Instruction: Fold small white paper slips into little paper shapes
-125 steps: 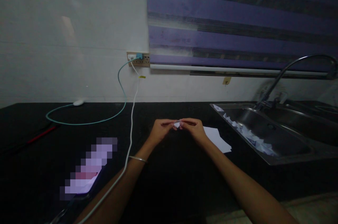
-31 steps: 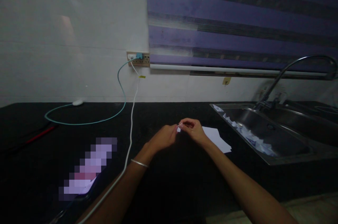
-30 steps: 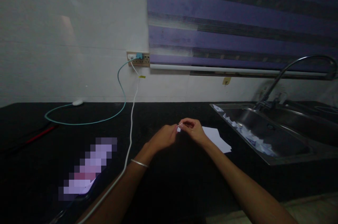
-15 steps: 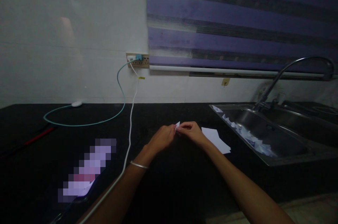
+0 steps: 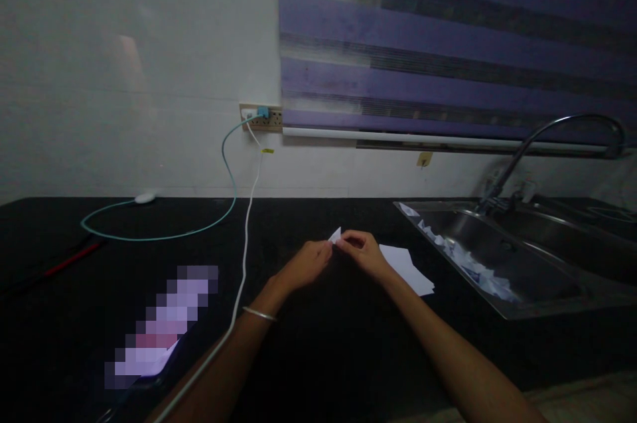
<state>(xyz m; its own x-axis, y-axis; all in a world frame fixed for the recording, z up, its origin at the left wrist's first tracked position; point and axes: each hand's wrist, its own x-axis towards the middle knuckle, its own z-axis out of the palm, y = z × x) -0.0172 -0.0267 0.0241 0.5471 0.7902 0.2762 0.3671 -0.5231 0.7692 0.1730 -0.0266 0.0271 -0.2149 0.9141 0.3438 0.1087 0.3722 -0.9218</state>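
Between my two hands is a small folded piece of white paper point(image 5: 336, 234), with a pointed corner sticking up. My left hand point(image 5: 309, 262) pinches it from the left, fingers closed. From the right, my right hand point(image 5: 363, 252) grips it between thumb and fingertips. The lower part of the paper is hidden by the fingers. Just right of my right hand, several flat white sheets point(image 5: 405, 269) lie on the dark counter point(image 5: 318, 350). Several folded white paper pieces point(image 5: 475, 265) lie in a row along the left rim of the sink.
A steel sink point(image 5: 542, 277) with a curved faucet point(image 5: 522, 144) is at the right. A white cable point(image 5: 245, 230) runs from the wall socket point(image 5: 271, 119) across my left forearm. A lit device with a blurred screen point(image 5: 164, 327) lies at the left, near a teal cable point(image 5: 164, 237).
More of the folded paper's pointed tip shows between my fingers. My left hand has shifted slightly down and its fingers have moved on the paper. The view has tilted a little.
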